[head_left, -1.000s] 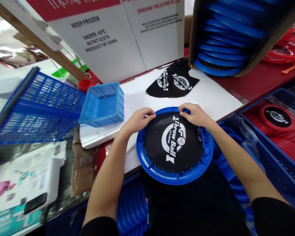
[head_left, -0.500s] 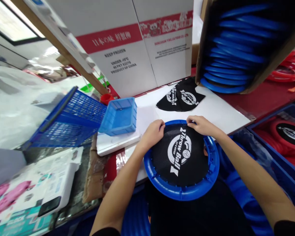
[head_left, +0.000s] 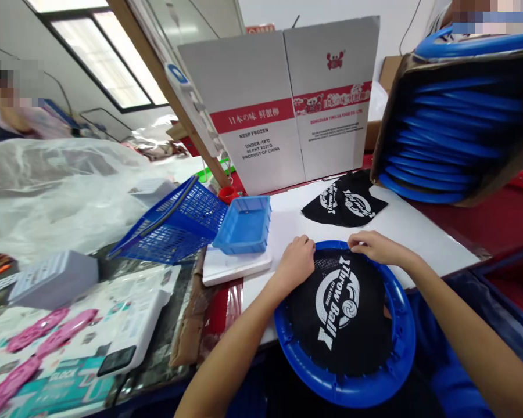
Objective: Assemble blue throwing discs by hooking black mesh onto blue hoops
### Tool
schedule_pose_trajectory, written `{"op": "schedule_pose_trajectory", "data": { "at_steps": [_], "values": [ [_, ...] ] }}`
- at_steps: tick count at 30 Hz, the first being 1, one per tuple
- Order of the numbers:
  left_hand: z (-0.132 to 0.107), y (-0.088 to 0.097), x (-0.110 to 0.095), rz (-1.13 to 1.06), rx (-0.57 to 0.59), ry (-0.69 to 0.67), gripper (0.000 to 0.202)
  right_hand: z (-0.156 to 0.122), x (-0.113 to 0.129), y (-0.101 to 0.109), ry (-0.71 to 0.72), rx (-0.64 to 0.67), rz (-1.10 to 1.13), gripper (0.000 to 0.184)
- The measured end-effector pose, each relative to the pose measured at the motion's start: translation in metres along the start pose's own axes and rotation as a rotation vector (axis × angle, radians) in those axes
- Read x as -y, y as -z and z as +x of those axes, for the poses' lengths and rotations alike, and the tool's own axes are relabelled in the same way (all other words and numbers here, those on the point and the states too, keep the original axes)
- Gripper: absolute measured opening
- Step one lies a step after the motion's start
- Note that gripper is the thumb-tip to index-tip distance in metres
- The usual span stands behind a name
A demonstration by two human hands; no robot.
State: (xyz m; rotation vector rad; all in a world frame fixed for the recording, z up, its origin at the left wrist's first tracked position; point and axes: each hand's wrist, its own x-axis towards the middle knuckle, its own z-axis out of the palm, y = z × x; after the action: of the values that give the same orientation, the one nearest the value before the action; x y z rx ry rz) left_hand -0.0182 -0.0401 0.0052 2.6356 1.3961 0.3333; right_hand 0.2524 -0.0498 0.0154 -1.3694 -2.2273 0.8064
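A blue plastic ring [head_left: 403, 325] lies tilted at my lap, against the table's near edge. Across it stretches a round black mesh fabric [head_left: 300, 331] with a white "Throw Ball" print; on its right side a gap shows between cloth and ring. With its fingers closed, my left hand [head_left: 297, 260] pinches the mesh at the ring's far left rim. Just to the right, my right hand [head_left: 379, 248] pinches the mesh edge at the far rim, thumb underneath. More black printed cloths [head_left: 344, 200] lie on the white board beyond the ring.
Behind stands a white carton [head_left: 253, 145]. A box of blue rings [head_left: 440, 139] leans at the right. On the left are a small blue tray [head_left: 244, 223], a blue basket [head_left: 169, 226], pink parts [head_left: 65, 331] and a white device [head_left: 135, 331]. People are partly visible at both upper corners.
My view has tilted up and turned left, so things sit lower and farther right. Both hands stay at the far rim, pinching the mesh, with little visible change.
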Motion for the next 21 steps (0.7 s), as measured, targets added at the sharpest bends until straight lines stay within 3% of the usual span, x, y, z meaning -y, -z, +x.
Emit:
{"op": "schedule_pose_trajectory", "data": {
  "at_steps": [5, 12, 21],
  "values": [
    [0.003, -0.006, 0.006, -0.084, 0.000, -0.026, 0.024, 0.002, -0.007, -0.004, 0.077, -0.026, 0.016, 0.017],
    [0.011, -0.015, 0.021, -0.392, -0.060, 0.044, 0.017, 0.001, -0.021, -0.016, -0.023, -0.113, 0.317, 0.017],
    [0.024, -0.014, 0.037, -0.527, 0.047, 0.134, 0.016, -0.001, -0.021, -0.020, -0.013, -0.154, 0.395, 0.017]
  ]
}}
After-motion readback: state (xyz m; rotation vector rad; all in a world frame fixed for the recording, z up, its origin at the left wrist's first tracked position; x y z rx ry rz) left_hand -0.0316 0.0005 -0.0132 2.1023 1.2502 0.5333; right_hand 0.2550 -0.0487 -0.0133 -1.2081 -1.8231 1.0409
